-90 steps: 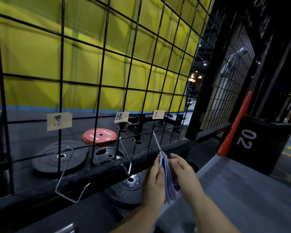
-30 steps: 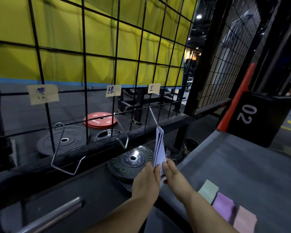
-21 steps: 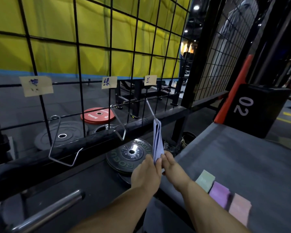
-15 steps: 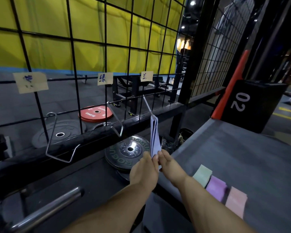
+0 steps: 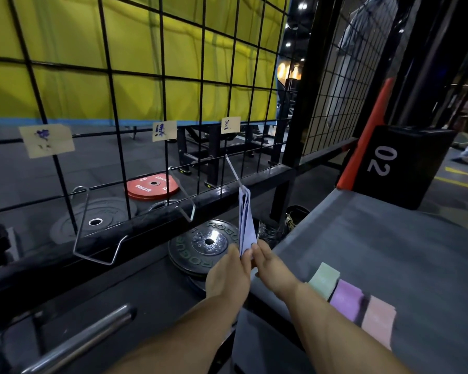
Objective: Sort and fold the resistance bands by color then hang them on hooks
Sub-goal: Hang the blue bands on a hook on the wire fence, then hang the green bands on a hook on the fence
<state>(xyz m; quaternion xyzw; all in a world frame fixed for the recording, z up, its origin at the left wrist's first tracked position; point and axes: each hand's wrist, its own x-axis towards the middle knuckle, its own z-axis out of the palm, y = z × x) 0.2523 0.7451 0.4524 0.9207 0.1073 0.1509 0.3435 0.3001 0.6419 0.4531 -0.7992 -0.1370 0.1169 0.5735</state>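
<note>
Head view: the pale blue folded resistance bands (image 5: 246, 222) hang as a flat bundle from the thin straight wire hook (image 5: 233, 171) directly above and ahead of the hands. The left hand (image 5: 227, 276) and the right hand (image 5: 273, 268) meet at the bundle's lower end. Fingers of each hand are curled in and pinch that end from opposite sides. The bundle's upper fold sits over the hook wire; full seating cannot be confirmed. A small tan paper label (image 5: 230, 125) is fixed to the black wire grid panel (image 5: 162, 76) above this hook.

Left of the hands, the middle bent-wire hook (image 5: 183, 201) and the large left bent-wire hook (image 5: 92, 238) carry nothing.

Right of the right forearm, on the grey bench (image 5: 389, 238), three folded bands lie in a row, each just beside the next: the pale green folded band (image 5: 324, 279), the purple folded band (image 5: 347, 299) and the pink folded band (image 5: 377, 321).

Status, as judged: the blue group is folded and hung, pending release. Three folded colours remain to be hung, and only two vacant hooks are visible. On release, check that the bundle does not slide down the sloped wire.
</note>
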